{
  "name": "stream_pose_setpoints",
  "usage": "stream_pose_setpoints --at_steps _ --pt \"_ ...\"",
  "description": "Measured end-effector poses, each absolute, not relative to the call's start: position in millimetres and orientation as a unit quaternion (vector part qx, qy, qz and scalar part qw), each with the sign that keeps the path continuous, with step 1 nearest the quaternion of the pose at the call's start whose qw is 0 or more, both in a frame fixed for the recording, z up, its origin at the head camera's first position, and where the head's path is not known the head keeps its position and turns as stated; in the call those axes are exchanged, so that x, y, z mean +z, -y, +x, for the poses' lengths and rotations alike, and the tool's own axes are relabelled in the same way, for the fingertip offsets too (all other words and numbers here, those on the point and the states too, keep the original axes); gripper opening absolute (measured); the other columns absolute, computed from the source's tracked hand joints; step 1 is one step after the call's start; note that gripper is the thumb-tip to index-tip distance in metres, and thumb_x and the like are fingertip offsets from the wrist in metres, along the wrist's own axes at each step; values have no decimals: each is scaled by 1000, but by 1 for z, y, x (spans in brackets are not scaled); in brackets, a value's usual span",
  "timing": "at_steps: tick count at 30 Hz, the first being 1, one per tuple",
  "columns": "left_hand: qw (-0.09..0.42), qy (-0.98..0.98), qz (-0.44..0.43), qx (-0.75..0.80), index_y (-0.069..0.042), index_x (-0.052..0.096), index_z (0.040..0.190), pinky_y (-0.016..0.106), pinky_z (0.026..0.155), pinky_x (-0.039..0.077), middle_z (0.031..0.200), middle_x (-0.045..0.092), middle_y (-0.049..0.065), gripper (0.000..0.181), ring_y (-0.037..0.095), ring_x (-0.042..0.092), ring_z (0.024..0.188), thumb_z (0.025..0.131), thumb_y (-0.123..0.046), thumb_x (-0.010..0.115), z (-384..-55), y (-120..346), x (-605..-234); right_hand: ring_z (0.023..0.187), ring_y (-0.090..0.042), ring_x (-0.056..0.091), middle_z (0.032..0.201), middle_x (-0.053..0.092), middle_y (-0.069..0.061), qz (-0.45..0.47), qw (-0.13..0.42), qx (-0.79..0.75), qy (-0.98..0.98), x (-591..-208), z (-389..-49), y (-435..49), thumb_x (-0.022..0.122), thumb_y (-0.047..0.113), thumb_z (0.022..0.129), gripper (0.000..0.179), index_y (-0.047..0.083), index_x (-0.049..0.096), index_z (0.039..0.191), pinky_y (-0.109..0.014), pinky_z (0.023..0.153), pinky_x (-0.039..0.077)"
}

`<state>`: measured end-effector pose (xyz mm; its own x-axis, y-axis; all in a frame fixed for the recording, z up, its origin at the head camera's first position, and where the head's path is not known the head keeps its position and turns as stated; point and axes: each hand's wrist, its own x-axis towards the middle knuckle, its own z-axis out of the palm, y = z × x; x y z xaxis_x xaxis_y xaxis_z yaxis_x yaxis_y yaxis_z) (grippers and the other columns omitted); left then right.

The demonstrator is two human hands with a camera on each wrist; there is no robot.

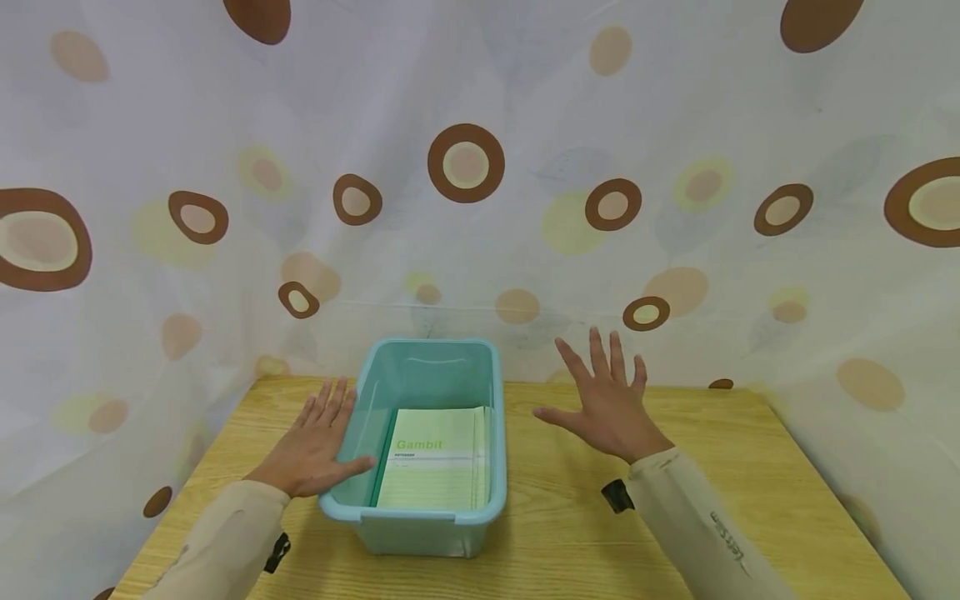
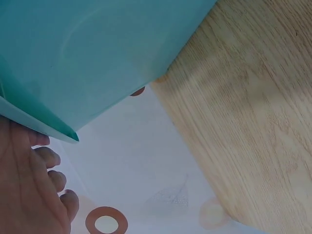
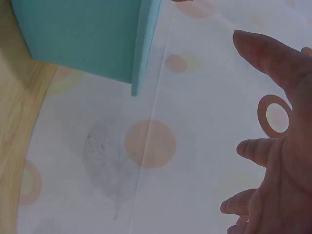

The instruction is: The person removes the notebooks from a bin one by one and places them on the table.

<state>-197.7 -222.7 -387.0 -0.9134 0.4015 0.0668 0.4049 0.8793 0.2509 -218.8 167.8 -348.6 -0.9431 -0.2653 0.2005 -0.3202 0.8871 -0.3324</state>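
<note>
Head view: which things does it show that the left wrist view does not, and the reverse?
Only the head view shows the right hand, its fingers spread, and the pale green rectangular paper notebook marked "Gambit" inside the light-blue rectangular plastic bin.

Only the left wrist view shows the palm side of the left hand and the bin's outer side wall facing it.

Both show the left hand, the bin, the yellowish wood-grain table and the white sheet printed with brown rings.

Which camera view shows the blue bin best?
The head view: it takes in nearly the whole rim of the blue bin, plus the Gambit notebook inside. The left wrist view shows only part of its outer wall and rim; the right wrist, likewise.
</note>
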Motion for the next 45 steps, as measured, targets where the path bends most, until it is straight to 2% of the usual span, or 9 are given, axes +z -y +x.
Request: stream_pose_setpoints --at_steps 7,15,22,27,35,40,45 --pt "4 970 -210 -122 15 17 147 59 114 10 155 10 31 89 48 6 143 87 -33 61 -200 222 -388 145 -40 -12 160 -4 -21 197 63 184 961 -333 -245 -119 63 60 82 95 19 20 156 -67 108 -7" --pt "7 970 -212 -122 15 16 147 59 114 12 156 12 30 84 47 6 143 79 -17 56 -203 223 -390 147 -36 -3 160 6 -17 239 4 174 955 -334 -267 -60 62 59 84 88 24 21 155 -62 112 4" --pt "-8 971 -208 -115 13 14 148 57 115 10 157 9 27 85 45 3 144 78 -15 53 -204 224 -389 145 -35 15 157 21 -14 261 -29 167 950 -344 -281 -16 64 56 85 83 22 30 152 -59 110 18" --pt "-15 972 -206 -111 13 15 148 57 115 10 157 10 27 84 45 4 144 78 -15 53 -204 225 -388 144 -34 21 157 25 -12 243 -65 153 956 -356 -290 8 63 56 85 82 22 31 152 -58 111 20" --pt "-22 973 -208 -97 14 16 147 58 115 10 156 13 28 83 46 7 144 79 -15 55 -205 223 -386 141 -32 29 154 33 -10 182 -115 158 964 -396 -301 42 67 53 82 82 22 34 151 -56 112 22" --pt "-21 974 -208 -88 15 18 147 58 114 12 155 15 29 82 47 9 143 79 -16 55 -203 223 -386 135 -30 38 146 44 -10 166 -152 175 959 -425 -312 58 69 46 83 75 17 42 146 -57 109 26" --pt "-20 974 -206 -87 15 18 147 58 115 12 155 16 29 83 46 9 143 79 -16 54 -202 224 -387 124 -24 49 134 56 -6 162 -151 210 952 -446 -311 67 76 35 78 65 12 54 136 -51 106 35"
